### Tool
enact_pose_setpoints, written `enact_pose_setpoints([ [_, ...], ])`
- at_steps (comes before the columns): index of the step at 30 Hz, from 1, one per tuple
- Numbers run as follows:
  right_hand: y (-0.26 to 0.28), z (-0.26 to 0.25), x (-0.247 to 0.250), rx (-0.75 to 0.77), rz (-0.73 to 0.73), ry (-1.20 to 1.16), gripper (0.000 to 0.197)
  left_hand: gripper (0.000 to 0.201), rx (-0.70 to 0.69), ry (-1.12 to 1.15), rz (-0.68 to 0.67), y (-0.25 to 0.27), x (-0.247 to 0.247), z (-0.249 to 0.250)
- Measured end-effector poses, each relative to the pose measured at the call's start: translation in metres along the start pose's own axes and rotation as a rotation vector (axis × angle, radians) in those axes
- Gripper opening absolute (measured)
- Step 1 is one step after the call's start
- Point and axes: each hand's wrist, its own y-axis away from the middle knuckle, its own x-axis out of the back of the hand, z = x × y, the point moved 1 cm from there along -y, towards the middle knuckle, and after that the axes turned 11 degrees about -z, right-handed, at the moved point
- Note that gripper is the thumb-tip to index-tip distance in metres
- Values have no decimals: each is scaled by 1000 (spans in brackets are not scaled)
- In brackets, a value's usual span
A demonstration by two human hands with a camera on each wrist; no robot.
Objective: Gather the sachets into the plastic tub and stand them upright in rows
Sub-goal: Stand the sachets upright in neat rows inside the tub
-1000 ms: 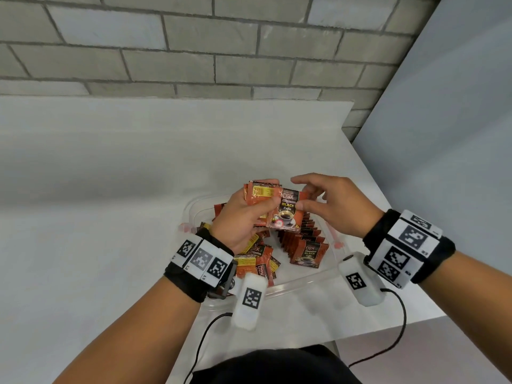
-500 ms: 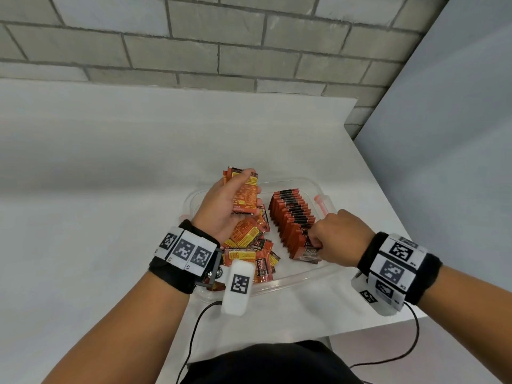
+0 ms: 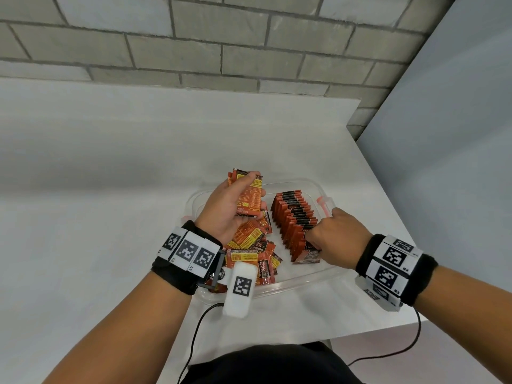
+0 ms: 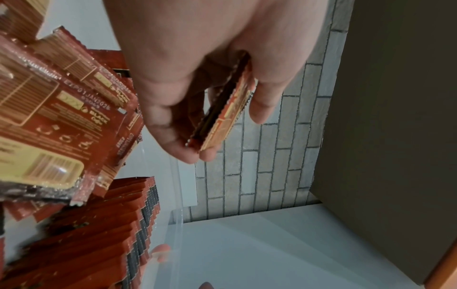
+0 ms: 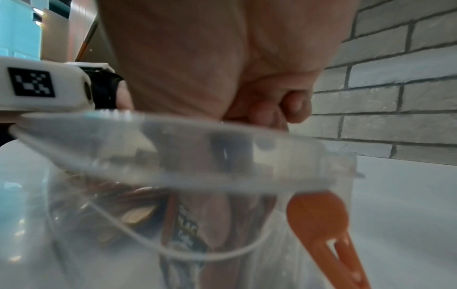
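A clear plastic tub sits on the white table. Its right half holds a row of red sachets standing upright. Loose sachets lie heaped in the left half. My left hand is raised over the heap and grips a small stack of sachets between thumb and fingers. The left wrist view shows that stack edge-on. My right hand reaches down at the row's near end, fingers curled on the front sachet. The right wrist view shows this sachet through the tub wall.
An orange latch hangs on the tub's right side, close to my right hand. The table's right edge runs just beyond it, with a grey panel alongside. A brick wall closes the back. Cables trail off the near table edge.
A second ago my right hand pinched one sachet off the left hand's stack above the tub. It carried it down to the row's near end and stays there. The left hand barely moved.
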Motion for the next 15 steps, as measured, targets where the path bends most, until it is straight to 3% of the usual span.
enact_pose_setpoints([
  [9, 1, 7, -2, -22, 9, -32, 16, 35, 25, -20, 9, -3, -3, 1],
  [15, 2, 12, -2, -10, 11, -80, 28, 32, 34, -12, 14, -6, -2, -1],
])
